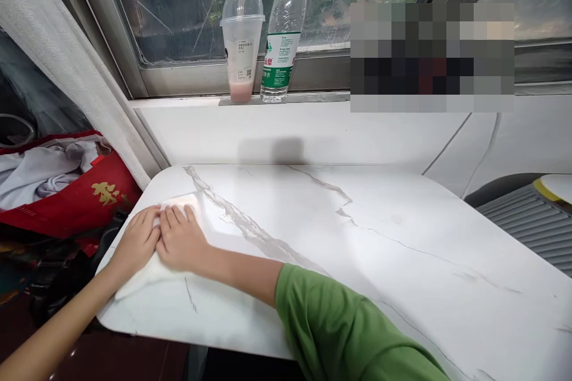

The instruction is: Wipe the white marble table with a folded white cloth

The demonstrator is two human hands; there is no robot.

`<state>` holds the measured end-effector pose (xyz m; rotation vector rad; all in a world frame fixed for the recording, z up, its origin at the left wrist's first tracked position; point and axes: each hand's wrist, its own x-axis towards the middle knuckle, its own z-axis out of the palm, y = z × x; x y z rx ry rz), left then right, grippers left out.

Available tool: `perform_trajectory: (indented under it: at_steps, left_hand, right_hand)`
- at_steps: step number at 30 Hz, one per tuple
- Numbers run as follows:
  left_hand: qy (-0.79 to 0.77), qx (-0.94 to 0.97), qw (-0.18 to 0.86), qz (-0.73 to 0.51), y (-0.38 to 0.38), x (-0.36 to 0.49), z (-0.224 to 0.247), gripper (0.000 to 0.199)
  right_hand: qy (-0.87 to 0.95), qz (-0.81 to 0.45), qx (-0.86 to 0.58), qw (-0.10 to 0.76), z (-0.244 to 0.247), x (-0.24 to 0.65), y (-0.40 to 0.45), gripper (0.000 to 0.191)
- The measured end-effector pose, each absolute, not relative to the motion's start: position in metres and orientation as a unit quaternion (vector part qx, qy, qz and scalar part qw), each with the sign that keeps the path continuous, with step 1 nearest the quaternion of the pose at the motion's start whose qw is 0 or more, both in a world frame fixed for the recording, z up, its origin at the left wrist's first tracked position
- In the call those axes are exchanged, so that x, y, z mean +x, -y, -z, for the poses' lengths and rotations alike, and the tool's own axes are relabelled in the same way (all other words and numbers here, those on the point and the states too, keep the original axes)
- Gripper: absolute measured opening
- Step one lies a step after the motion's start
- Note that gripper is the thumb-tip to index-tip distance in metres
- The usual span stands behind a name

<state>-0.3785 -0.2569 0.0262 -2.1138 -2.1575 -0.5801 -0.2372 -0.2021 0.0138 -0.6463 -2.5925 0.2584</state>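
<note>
Together, a person's bare left hand (pixel 138 237) and bare right hand (pixel 181 239) lie palm down on a soft white cloth (pixel 152 278), their thumbs side by side. Neither grip is clenched: the fingers reach forward, extended and lying close to one another, over the cloth. The cloth is spread near the left end of a glossy white surface (pixel 379 262) with grey marble-like veins and rounded corners, and its edges show beyond the fingertips and below the wrists. The right arm wears a short green fabric sleeve (pixel 344 321) and crosses over the surface from the lower right; the left forearm comes in bare from the lower left. Behind the surface, on a narrow ledge under a metal-framed window (pixel 179 6), stand a clear plastic domed cup (pixel 242 50) with a straw and a little pink liquid, and, just beside it, a clear plastic bottle (pixel 282 41) with a green cap and a green-and-white label. Left of the surface sits a red bag (pixel 84 193) with gold markings, holding pale fabric, near a white curtain (pixel 80 41).
</note>
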Motion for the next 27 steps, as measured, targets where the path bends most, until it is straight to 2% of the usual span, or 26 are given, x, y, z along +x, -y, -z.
perform_trajectory:
  at_steps: [8,12,20,27]
  left_hand:
    - [0.7,-0.697,0.008,0.157,0.112,-0.365,-0.031,0.025]
    - [0.693,-0.702,0.003,0.165,0.074,-0.346,-0.03,0.024]
    - [0.687,-0.702,0.001,0.188,0.102,-0.317,-0.028,0.026]
    - [0.664,-0.725,0.03,0.179,0.173,-0.252,-0.011,0.037]
  right_hand:
    - [0.913,-0.056,-0.332,0.23,-0.007,-0.238,0.073,0.047]
    - [0.897,-0.048,-0.367,0.241,-0.003,-0.221,0.042,0.045]
    - [0.904,-0.042,-0.358,0.23,-0.006,-0.186,0.063,0.045]
    - [0.916,-0.045,-0.336,0.215,-0.002,-0.113,0.138,0.051]
